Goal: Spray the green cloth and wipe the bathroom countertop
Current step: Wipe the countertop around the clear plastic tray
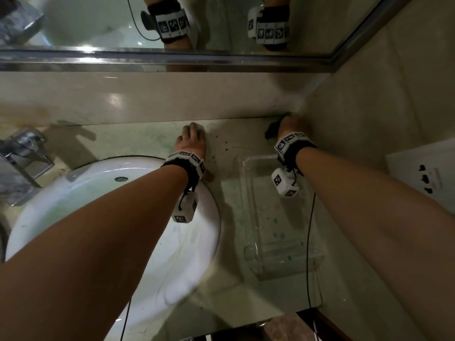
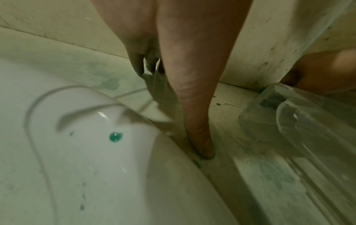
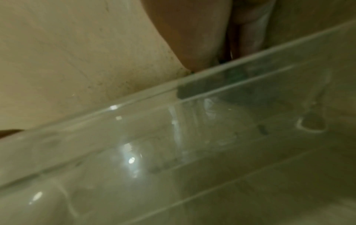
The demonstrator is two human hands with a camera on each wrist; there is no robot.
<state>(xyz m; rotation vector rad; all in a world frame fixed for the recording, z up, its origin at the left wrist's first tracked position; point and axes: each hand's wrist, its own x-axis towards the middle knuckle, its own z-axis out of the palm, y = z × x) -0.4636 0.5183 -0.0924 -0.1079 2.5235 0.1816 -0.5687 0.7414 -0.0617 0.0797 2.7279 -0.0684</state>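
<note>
The dark green cloth is bunched in the back right corner of the pale countertop, against the wall. My right hand is on top of it and holds it down, fingers mostly hidden. In the right wrist view the right hand shows above the rim of a clear tray, with only a sliver of green under it. My left hand rests on the countertop behind the sink. Its fingers are straight and the thumb touches the surface. No spray bottle is in view.
A clear plastic tray lies on the counter under my right wrist. The white sink is at left, with teal drops in it and a chrome faucet behind. A mirror spans the back. A wall outlet is at right.
</note>
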